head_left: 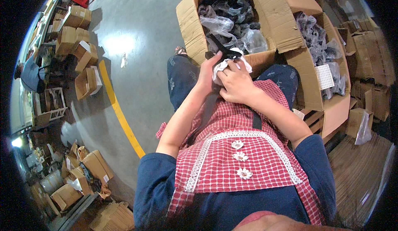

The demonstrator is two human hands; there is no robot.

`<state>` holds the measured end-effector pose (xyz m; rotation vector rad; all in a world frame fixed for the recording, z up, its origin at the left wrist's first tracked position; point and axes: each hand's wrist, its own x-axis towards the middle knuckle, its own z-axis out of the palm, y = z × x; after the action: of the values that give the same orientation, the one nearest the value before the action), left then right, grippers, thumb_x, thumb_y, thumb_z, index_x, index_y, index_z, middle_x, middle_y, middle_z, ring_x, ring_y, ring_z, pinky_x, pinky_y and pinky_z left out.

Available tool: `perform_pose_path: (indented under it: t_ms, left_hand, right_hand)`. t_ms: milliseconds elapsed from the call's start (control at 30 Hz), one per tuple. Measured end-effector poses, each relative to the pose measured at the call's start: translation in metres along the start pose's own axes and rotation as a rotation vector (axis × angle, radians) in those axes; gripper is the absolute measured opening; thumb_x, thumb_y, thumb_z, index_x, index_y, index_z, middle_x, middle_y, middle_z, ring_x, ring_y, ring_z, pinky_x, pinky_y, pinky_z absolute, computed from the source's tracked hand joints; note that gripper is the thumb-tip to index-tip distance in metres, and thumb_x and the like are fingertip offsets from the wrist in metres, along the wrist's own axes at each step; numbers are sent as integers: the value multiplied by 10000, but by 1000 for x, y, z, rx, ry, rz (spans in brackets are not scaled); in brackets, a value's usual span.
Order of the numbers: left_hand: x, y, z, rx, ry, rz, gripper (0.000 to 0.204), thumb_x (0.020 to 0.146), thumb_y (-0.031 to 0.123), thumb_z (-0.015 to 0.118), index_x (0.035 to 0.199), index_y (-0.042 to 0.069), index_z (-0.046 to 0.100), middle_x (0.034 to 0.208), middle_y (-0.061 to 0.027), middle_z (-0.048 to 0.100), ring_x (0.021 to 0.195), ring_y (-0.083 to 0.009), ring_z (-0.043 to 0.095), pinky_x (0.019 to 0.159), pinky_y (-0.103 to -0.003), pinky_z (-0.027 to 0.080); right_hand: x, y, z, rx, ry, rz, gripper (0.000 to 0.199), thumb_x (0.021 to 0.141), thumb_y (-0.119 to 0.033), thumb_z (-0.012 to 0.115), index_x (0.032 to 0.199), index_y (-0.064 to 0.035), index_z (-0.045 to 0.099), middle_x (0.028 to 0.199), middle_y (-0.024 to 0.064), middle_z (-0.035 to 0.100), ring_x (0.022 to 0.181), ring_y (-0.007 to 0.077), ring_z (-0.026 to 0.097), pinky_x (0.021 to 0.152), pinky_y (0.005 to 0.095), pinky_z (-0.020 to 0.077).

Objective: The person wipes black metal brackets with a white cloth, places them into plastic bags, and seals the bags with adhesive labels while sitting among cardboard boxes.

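The person is sitting with both hands raised over the lap, working on one item. The left hand (206, 71) is curling around the left side of a black strap-like piece (224, 52), thumb up against it, while the right hand (235, 84) is closing its fingers on a crumpled white cloth or paper wad (220, 67) pressed against that black piece. Both hands are gripping; neither is spread.

The item is sitting between the hands, just at the near edge of a big open brown cardboard box (191, 28) lying at twelve o'clock from the hands. That box is holding a heap of dark pieces in clear plastic bags (226, 24). A second open cardboard box (309, 71), at two o'clock, is also holding bagged dark pieces and a white perforated card (324, 76).

Judging from this, the work seems to be mid-run: one piece is in hand, and many bagged ones are waiting in both boxes. No finished pile is showing that I can tell.

A red-and-white checked apron (232, 156) is covering the lap. A yellow floor line (120, 115) is running at nine o'clock.
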<state>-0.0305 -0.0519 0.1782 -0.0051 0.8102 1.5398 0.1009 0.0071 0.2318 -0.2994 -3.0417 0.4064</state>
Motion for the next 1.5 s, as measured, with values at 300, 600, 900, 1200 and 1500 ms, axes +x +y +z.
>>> perform_pose_path:
  t_ms: [300, 600, 900, 1200, 1500]
  left_hand:
    - [-11, 18, 5, -44, 57, 85, 329, 997, 290, 486, 1046, 9, 650, 946, -103, 693, 815, -221, 676, 741, -356, 544]
    - [9, 15, -11, 52, 95, 117, 307, 976, 288, 560, 1112, 40, 677, 1085, -86, 709, 973, -180, 675, 858, -344, 529]
    - [17, 22, -32, 15, 108, 165, 259, 997, 172, 509, 1106, -30, 628, 1008, -139, 688, 852, -270, 685, 723, -367, 582]
    - [18, 18, -12, -160, 44, 110, 369, 1010, 239, 443, 1190, -20, 634, 1143, -139, 680, 1018, -243, 664, 931, -380, 540]
    - [10, 8, -1, -161, 147, 67, 308, 960, 151, 522, 1181, -17, 654, 1113, -104, 703, 981, -208, 674, 913, -359, 526]
  right_hand:
    - [21, -4, -8, 135, 113, -49, 459, 605, -176, 681, 1006, 32, 598, 1095, 228, 619, 1145, 392, 520, 1056, 505, 309]
    - [25, 21, 3, 147, 229, -69, 193, 719, -69, 620, 902, -27, 667, 1017, 159, 670, 1084, 361, 587, 962, 494, 439]
    - [12, 138, -38, -470, 89, 108, 166, 735, -224, 639, 815, -123, 744, 845, 153, 696, 853, 320, 663, 753, 454, 523]
    - [-2, 115, -42, 955, 570, 590, 274, 892, -114, 649, 1141, 0, 631, 1045, 103, 686, 896, 167, 651, 798, 306, 525]
    - [0, 13, 19, 143, 89, 82, 502, 694, -80, 684, 1192, -112, 632, 1123, 173, 617, 1071, 372, 610, 907, 455, 512]
